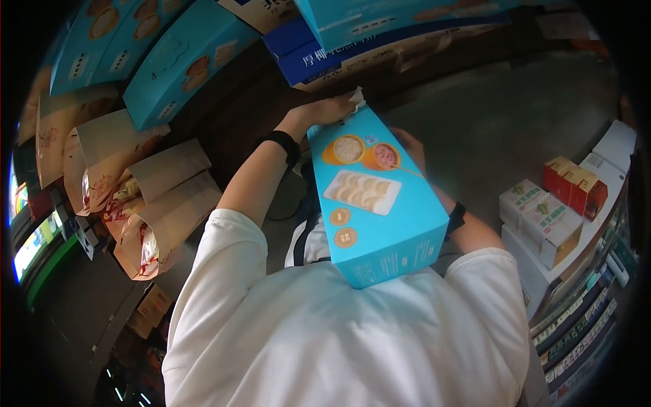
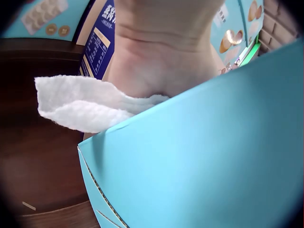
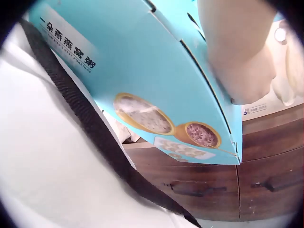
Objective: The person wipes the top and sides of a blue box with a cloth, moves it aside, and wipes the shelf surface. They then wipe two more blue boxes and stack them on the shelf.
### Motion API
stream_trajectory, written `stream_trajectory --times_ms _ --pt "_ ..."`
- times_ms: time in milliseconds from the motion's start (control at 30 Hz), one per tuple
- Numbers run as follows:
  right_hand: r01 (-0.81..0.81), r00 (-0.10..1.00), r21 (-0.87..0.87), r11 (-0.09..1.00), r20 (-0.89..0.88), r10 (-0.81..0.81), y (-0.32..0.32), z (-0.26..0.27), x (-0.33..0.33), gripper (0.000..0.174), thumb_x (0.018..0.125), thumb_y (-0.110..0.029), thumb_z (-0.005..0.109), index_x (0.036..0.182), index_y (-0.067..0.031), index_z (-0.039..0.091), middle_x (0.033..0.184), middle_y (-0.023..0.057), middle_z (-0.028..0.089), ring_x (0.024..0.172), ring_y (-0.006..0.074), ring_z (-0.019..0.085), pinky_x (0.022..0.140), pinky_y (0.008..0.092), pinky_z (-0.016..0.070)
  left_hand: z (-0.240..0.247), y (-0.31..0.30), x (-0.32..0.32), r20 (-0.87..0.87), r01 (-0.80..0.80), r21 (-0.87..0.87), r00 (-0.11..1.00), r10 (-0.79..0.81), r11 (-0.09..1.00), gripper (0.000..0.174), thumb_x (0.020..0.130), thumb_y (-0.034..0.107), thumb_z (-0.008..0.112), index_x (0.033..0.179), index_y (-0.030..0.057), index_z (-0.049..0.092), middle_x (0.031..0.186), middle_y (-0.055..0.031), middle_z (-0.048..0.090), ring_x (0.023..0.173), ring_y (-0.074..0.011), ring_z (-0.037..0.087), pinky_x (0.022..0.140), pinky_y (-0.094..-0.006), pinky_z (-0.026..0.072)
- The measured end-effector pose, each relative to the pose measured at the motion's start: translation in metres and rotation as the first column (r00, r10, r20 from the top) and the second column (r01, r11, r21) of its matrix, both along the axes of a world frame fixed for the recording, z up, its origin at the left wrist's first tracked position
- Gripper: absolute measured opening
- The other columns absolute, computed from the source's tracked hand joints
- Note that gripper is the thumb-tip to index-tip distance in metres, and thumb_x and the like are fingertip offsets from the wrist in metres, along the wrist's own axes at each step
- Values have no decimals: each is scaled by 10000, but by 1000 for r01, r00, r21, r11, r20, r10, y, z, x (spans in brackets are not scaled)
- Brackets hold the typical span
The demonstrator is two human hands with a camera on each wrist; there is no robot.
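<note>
Boxes in teal printed card [image 1: 193, 68] sit at upper left of the head view, with brown paper bags with red print [image 1: 166, 176] below them. Next, left hand [image 1: 330, 110], black band on its wrist, is at the far end of the large teal cardboard box with food pictures [image 1: 369, 183], against a bunched white cloth or tissue [image 2: 80, 102] at the box edge; fingers hidden, can't tell how far closed or how it grips. Box is in front of the person's white shirt [image 1: 346, 339], near end by the chest, tilted. Right hand [image 1: 411, 148], also banded, is at the box's right side, fingers mostly hidden, can't tell how open. Far right, white-and-green cartons [image 1: 542, 220] and red-and-gold boxes [image 1: 573, 186] stand on a white counter [image 1: 610, 173].
</note>
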State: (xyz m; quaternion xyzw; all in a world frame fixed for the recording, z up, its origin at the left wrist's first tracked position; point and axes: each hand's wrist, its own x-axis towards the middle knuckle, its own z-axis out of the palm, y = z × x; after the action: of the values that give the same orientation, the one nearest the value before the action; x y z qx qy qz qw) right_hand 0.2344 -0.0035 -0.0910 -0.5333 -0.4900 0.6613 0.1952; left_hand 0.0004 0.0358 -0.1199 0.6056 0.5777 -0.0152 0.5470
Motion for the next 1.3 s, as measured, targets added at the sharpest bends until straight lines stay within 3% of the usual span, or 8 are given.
stream_trajectory --times_ms 400,500,600,633,667,867,1000,1300 --pt "-65 995 142 988 -61 74 10 -24 2 208 831 60 570 1036 31 591 963 117 665 865 149 638 777 279 527 115 -67 -1 314 -83 -66 944 99 994 513 997 390 318 1375 58 417 1451 -190 341 1333 -341 335 1103 -348 247" --pt "-16 914 -178 984 -400 -58 7 -62 8 205 844 55 562 1046 26 571 966 126 663 874 176 646 801 306 538 149 -91 0 445 -99 44 893 69 994 475 999 344 347 1314 14 476 1374 -225 429 1316 -364 346 1087 -382 273" --pt "-203 947 151 968 -222 233 19 25 -9 219 863 -13 590 1079 14 560 987 128 656 890 197 652 829 330 547 177 -110 1 549 -81 184 835 -34 980 443 994 291 372 1246 -46 511 1347 -232 456 1312 -373 350 1111 -421 237" --pt "-159 922 -411 898 -386 -13 23 64 -23 256 862 -50 610 1104 11 556 1019 129 650 904 203 653 834 333 549 182 -116 5 563 -105 262 824 -64 959 431 988 265 386 1211 -77 523 1319 -234 484 1300 -387 365 1118 -432 225" --pt "-178 876 -835 520 -375 -303 20 85 -28 296 860 -88 630 1130 8 553 1051 130 644 919 209 653 839 337 552 185 -122 7 585 -146 313 808 -70 938 424 976 254 403 1194 -86 532 1310 -233 493 1279 -399 391 1110 -430 248" --pt "-286 890 -269 920 -429 152 5 56 -1 402 884 -224 624 1196 12 534 1134 134 625 950 211 650 817 317 555 199 -149 8 748 -321 328 663 -37 888 385 925 210 417 1080 -84 611 1214 -205 580 1226 -379 468 1090 -463 285" --pt "-402 896 225 888 -104 432 14 39 16 409 898 -259 606 1197 12 535 1132 137 629 941 209 654 807 318 558 199 -158 16 788 -461 353 616 7 814 399 910 235 394 1030 -47 650 1143 -185 624 1172 -353 524 1083 -465 293" --pt "-299 941 170 939 -110 319 9 33 -6 358 916 -338 577 934 17 624 875 113 673 749 144 654 660 277 549 135 -151 13 634 -635 530 737 235 562 334 907 220 436 918 -65 610 933 -218 633 843 -362 599 835 -402 462"
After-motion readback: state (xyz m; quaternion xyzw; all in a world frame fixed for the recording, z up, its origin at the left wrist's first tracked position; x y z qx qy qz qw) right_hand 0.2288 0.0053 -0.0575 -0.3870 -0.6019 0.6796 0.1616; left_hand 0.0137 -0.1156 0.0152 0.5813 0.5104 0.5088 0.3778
